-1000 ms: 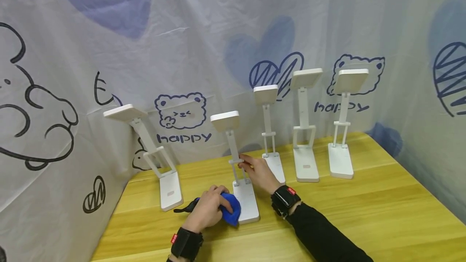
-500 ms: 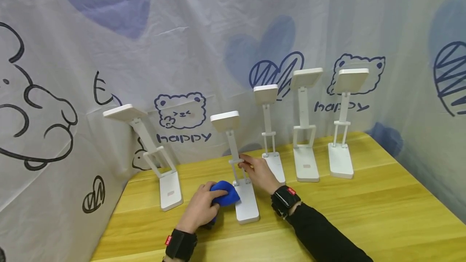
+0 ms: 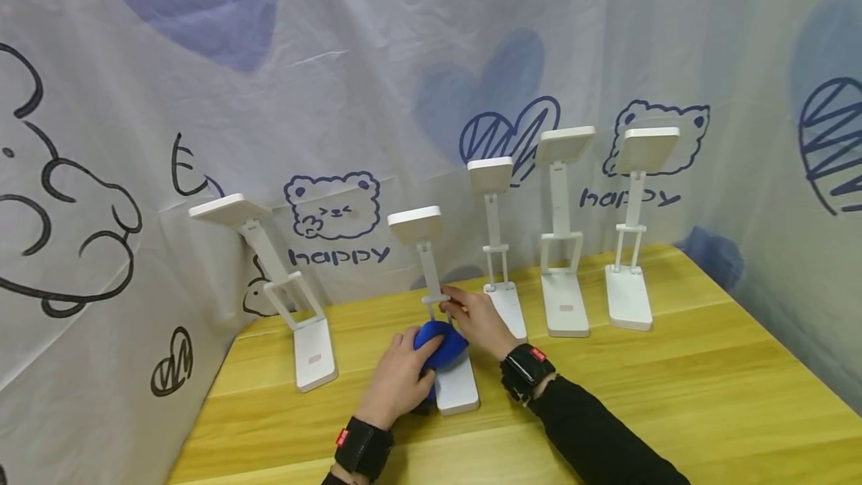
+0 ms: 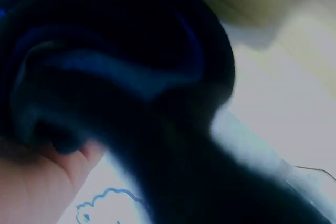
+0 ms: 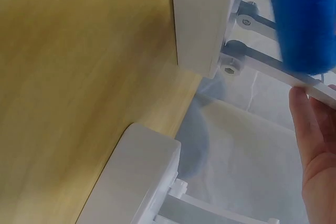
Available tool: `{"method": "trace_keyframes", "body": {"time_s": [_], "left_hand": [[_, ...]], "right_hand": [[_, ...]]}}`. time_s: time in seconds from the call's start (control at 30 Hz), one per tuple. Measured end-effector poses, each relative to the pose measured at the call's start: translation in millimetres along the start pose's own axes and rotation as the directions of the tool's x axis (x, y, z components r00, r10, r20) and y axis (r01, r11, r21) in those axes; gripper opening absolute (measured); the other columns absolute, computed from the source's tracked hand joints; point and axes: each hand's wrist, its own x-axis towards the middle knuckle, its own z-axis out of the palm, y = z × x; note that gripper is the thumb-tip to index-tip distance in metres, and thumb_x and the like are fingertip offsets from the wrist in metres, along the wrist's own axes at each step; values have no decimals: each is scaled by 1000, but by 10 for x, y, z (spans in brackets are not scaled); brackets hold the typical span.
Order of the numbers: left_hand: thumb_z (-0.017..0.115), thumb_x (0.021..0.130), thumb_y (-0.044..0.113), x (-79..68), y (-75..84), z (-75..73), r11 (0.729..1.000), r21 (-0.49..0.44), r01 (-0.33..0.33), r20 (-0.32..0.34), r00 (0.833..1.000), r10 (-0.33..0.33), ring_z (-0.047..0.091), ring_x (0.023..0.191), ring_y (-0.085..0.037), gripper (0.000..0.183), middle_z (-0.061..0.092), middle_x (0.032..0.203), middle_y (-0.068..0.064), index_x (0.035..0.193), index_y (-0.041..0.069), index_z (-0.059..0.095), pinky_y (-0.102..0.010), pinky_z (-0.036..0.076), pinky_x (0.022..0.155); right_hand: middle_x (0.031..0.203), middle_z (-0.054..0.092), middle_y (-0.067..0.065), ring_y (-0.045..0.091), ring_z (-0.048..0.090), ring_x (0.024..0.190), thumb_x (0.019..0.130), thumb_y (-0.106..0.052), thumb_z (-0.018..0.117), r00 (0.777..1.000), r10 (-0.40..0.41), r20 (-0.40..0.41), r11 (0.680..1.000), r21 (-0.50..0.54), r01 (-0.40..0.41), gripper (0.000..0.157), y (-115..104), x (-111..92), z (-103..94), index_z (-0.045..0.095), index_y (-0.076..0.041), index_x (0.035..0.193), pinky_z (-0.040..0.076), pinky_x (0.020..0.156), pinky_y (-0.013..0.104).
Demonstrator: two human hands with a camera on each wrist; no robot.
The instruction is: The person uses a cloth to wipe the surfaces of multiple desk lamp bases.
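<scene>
My left hand (image 3: 397,376) grips a blue cloth (image 3: 442,345) and holds it against the back part of a white desk lamp's base (image 3: 458,393), covering the foot of its legs. With its fingertips, my right hand (image 3: 480,320) holds the same lamp at the crossbar joint of its folding stem. Up close in the right wrist view, fingers (image 5: 307,129) meet the thin lamp leg (image 5: 268,69), and the cloth (image 5: 304,30) hangs over the legs. The left wrist view is dark and blurred, with part of the left hand (image 4: 42,187) below dark folds.
One more white lamp (image 3: 314,354) stands to the left. Three others stand to the right: the nearest (image 3: 506,309) just behind my right wrist, then a middle one (image 3: 566,305) and a far one (image 3: 629,298). A printed curtain (image 3: 417,58) hangs behind the wooden table (image 3: 640,388).
My left hand has moved the blue cloth from the left side of the lamp's base up and rightward across its back end. The right hand keeps its place on the stem.
</scene>
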Motion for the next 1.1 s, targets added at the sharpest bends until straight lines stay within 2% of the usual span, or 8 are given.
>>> {"method": "trace_keyframes", "body": {"time_s": [0.17,0.3,0.47,0.67,0.83,1.0,1.1], "left_hand": [[62,83,24,49,81,85,996,79,32,-24,999,-30,48,102,-30,47,51,125,-16,130,20,59,-48,51,81],[60,84,25,68,127,113,993,104,49,-27,999,-46,49,95,-30,43,54,118,-16,127,19,62,-47,52,72],[58,84,22,78,162,113,994,103,43,17,999,-45,49,96,-30,38,56,116,-16,122,19,66,-48,52,72],[57,82,16,76,152,78,999,52,1,91,996,-6,48,99,-26,38,57,119,-10,117,23,69,-47,51,76],[55,81,8,27,127,18,996,-13,-84,119,989,85,47,101,-24,41,56,125,-6,112,28,71,-46,49,78],[52,81,1,-72,99,-33,989,-97,-115,151,980,129,46,104,-21,46,56,128,-2,106,32,73,-46,46,82],[51,80,-2,-119,85,-70,980,-149,-130,145,978,152,47,104,-19,48,57,125,-1,102,33,75,-46,45,83]], "right_hand": [[89,73,8,16,65,71,94,-4,53,1000,6,1,1000,-13,-6,29,2,7,-4,62,-9,122,53,55,31],[92,73,9,15,66,76,95,-5,53,999,32,4,999,-3,-32,30,-10,12,-13,62,-10,123,56,60,33],[94,73,8,13,64,77,95,-7,52,998,61,21,998,1,-61,31,-13,2,-7,61,-12,125,55,61,32],[92,73,9,13,65,76,94,-5,54,1000,29,-1,1000,1,-29,30,-4,-4,-5,63,-11,123,56,61,33],[91,73,10,15,66,76,93,-4,55,1000,-5,-9,1000,-9,5,29,11,-3,0,63,-7,120,57,61,34],[91,73,9,13,65,76,93,-4,55,1000,-9,5,1000,-12,9,28,15,-2,9,63,-8,120,56,60,34],[91,73,8,13,65,77,93,-5,55,1000,0,2,1000,-7,0,28,16,4,17,64,-9,120,57,61,33]]}}
